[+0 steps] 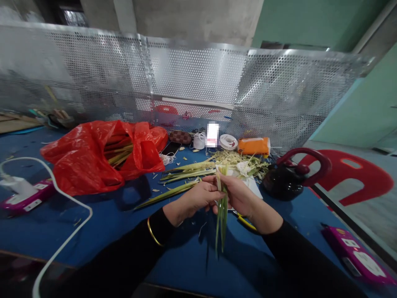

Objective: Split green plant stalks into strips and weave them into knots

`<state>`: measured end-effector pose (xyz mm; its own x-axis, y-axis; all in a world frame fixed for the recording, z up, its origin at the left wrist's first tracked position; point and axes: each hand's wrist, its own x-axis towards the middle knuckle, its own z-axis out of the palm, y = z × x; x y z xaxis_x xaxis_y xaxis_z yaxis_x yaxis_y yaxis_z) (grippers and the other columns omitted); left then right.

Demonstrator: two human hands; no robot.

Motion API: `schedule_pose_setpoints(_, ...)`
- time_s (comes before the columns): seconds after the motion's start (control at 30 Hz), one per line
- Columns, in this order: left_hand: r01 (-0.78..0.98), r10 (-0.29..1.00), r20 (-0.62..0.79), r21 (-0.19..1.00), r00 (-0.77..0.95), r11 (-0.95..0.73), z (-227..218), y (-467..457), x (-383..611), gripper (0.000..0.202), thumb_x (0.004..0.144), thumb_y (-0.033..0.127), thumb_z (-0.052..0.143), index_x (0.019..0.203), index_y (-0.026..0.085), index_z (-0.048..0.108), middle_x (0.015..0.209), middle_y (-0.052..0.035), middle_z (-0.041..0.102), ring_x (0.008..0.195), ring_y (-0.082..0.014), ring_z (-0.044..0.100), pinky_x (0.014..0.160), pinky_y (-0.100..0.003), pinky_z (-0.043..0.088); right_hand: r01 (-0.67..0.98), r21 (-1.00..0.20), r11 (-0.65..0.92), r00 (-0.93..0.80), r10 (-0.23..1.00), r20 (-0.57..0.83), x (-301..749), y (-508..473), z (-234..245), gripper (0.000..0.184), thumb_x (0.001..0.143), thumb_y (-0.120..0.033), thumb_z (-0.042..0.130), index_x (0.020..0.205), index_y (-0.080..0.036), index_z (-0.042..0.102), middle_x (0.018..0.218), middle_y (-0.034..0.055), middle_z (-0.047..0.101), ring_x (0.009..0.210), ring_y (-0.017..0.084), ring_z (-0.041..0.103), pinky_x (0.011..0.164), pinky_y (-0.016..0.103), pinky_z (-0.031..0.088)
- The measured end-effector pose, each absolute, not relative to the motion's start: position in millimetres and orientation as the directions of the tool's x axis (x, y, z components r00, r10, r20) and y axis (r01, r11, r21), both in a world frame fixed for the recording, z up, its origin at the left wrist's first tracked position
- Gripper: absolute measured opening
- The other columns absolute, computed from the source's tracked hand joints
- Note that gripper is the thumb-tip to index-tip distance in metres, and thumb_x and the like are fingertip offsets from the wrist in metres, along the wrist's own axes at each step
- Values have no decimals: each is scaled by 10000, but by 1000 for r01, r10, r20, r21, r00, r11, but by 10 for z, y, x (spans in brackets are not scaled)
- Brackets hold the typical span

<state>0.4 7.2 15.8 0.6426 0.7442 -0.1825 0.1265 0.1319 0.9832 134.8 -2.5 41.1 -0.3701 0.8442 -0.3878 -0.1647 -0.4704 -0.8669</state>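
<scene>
Both hands meet over the blue table (93, 215), holding a bunch of thin green leaf strips (221, 219) that hang down towards me. My left hand (195, 198) pinches the strips near their top from the left. My right hand (238, 194) wraps them from the right, fingers closed. A gold bangle (151, 232) sits on my left wrist. More long green leaves (182, 171) lie on the table just beyond my hands, next to a heap of pale trimmings (238, 162).
A red plastic bag (89, 159) holding more leaves lies at the left. A dark kettle with a red handle (288, 176) stands at the right. Purple power strips (26, 198) (356, 256), a white cable (68, 198), a phone (171, 148), tape roll (228, 142), and an orange packet (253, 146) are around. A perforated metal screen (198, 82) closes the back.
</scene>
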Motion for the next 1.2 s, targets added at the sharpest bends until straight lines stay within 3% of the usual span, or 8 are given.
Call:
schedule_pose_setpoints(0.23,39,765,-141,988,629,150,181,90,-7,285,729,418,679,765,135,694,605,-24,664,417,-67,519,381,-168,283,-116,-916,-384,-367,874,-320,1379,-45,349,535,908,-605,426,1072,-153,660,576,45,690,409,165,621,368,228,449)
schedule_pose_setpoints(0.43,-134,913,-82,980,400,147,270,134,-35,263,763,373,648,764,116,702,665,-46,683,436,-61,545,371,-158,277,-98,-971,-218,-264,946,-186,1567,-261,327,434,812,-574,634,936,-164,699,843,53,735,725,157,681,648,237,502)
schedule_pose_setpoints(0.53,-144,927,-94,977,363,156,231,115,1,257,762,360,659,781,111,715,684,-53,687,442,-62,543,376,-156,290,-40,-966,-257,-251,938,-239,1555,-366,204,401,752,-543,703,874,-164,659,763,31,706,591,134,644,554,229,465)
schedule_pose_setpoints(0.63,-165,925,-131,966,356,200,182,95,41,234,760,331,671,780,104,722,750,-75,709,462,-57,540,389,-152,296,42,-980,-196,-167,965,-200,1510,-395,92,372,758,-539,665,766,-173,601,545,-48,563,372,65,426,399,193,304)
schedule_pose_setpoints(0.77,-272,948,-163,932,272,238,180,126,46,222,765,322,677,757,105,720,715,-57,692,459,-39,496,404,-148,295,185,-978,-97,-151,981,-126,1564,-346,82,342,811,-493,577,702,-170,594,449,-96,346,385,62,242,400,207,158)
schedule_pose_setpoints(1.0,-291,966,-159,952,-204,95,198,372,-138,194,844,270,569,859,113,681,865,-70,714,471,-44,521,427,-164,307,568,-816,107,-166,986,13,1950,-164,163,311,867,-406,480,644,-201,551,504,-46,419,471,122,391,472,245,294)
schedule_pose_setpoints(1.1,23,893,206,976,-399,-215,226,383,-208,216,875,287,535,965,142,668,967,-90,719,650,-119,624,568,-230,448,781,-594,189,-163,982,98,2070,-139,173,291,899,-359,421,676,-213,538,599,10,565,574,169,520,551,269,367)
schedule_pose_setpoints(1.2,479,719,692,614,55,-628,283,268,-196,213,896,295,539,1013,190,683,1055,-82,714,1011,-211,620,921,-374,444,901,-359,244,-210,969,131,2092,-174,192,247,917,-314,409,746,-219,558,684,50,651,638,206,595,570,279,372)
